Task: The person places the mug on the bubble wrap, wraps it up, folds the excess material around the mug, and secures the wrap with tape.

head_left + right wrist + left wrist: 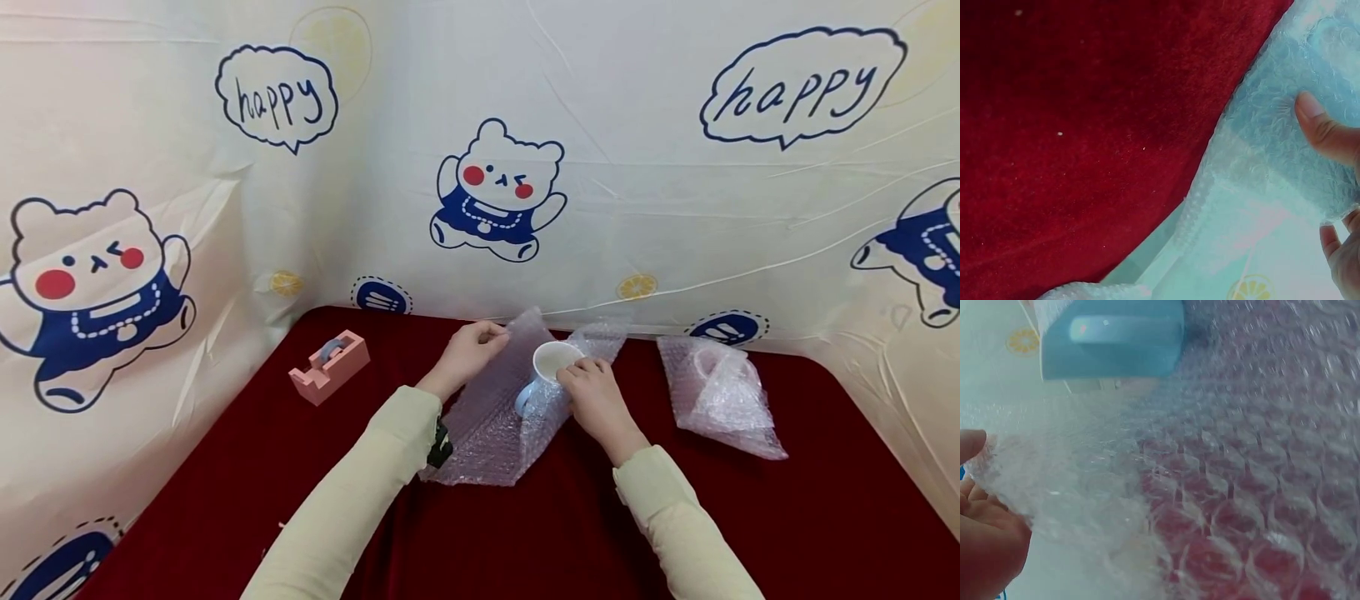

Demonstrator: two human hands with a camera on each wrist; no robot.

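In the head view, a light blue mug (527,401) was seen mouth uppermost over a sheet of bubble wrap (480,425), with its handle turned toward the left; its base was hidden, so whether it was resting on the table could not be told. A raised edge of the sheet was pinched by the left hand (472,348), apart from the mug. The mug was grasped near its rim by the right hand (597,398), and wrap was held against its near side. A pink tape dispenser (343,377) was placed at the left of the red-covered table (300,475), and a bubble-wrapped bundle (726,398) was laid at the right.

In the left wrist view, the wrap's edge was held between thumb and fingers, and the mug's blue side was shown at the top, beyond the sheet.

In the right wrist view, the thumb was pressed on wrap laid over the blue wall; the fingers were largely cut off by the frame.

The step in hand was judged to be wrapping, with only part of the mug covered. For the next move, the left flap would need to be drawn snugly over the handle while the right-hand hold was maintained.
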